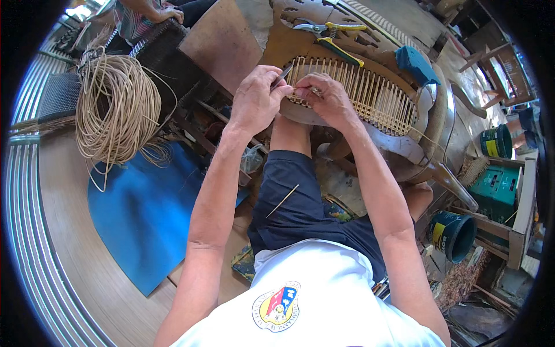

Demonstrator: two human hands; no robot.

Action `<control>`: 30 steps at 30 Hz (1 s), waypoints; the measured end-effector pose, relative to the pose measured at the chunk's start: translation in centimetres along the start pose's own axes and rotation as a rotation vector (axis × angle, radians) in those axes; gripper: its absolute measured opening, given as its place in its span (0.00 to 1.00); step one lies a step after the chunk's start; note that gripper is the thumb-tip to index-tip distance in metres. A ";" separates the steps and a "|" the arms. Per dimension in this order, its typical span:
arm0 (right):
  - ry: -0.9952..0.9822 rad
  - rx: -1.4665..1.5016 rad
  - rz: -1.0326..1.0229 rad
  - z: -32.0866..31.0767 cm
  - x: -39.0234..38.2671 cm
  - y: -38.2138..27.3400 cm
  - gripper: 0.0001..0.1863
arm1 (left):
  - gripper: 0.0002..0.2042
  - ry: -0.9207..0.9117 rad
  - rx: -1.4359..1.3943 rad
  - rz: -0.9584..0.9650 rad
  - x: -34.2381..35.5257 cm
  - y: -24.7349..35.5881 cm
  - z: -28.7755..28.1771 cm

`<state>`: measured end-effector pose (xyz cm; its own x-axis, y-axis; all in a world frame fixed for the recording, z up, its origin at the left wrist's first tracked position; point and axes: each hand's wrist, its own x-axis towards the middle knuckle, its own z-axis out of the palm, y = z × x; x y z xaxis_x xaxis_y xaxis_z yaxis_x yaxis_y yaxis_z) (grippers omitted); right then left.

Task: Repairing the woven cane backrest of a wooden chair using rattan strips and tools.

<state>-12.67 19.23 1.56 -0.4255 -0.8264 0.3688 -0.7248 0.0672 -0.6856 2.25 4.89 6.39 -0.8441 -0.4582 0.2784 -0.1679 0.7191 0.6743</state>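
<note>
An oval wooden chair panel point(385, 105) strung with pale cane strands lies across my lap, its frame ringed with holes. My left hand point(256, 99) is closed on a thin dark pointed tool point(282, 75) at the panel's left end. My right hand point(326, 98) is beside it, fingers bent and pinched at the strands; what is between them is hidden. Above the strands lie pruning shears point(312, 28), a second yellow-handled tool point(341, 52) and a blue-green lump point(417, 65). A loose cane piece point(282, 201) rests on my dark shorts.
A large cane coil point(115, 110) hangs at left above a blue sheet point(139, 214). Another person's hand point(167, 14) shows at top left. At right are dark buckets point(452, 236), a green crate point(492, 188) in a wooden frame, and wooden chairs point(498, 75).
</note>
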 end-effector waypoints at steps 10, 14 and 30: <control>0.284 0.360 0.451 -0.5 -0.8 1.7 0.07 | 0.23 -0.188 0.348 -0.278 2.0 -1.2 0.1; 0.322 0.132 0.423 -0.4 -1.2 2.0 0.05 | 0.13 -0.214 0.319 -0.197 1.6 -0.4 1.5; 0.434 0.106 0.410 0.8 -2.3 1.8 0.06 | 0.13 -0.245 0.483 -0.162 2.2 1.0 3.6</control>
<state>-12.50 20.82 -1.03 -0.8571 -0.4396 0.2685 -0.4067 0.2576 -0.8765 -1.63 6.49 5.18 -0.8719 -0.4896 -0.0081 -0.4707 0.8335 0.2894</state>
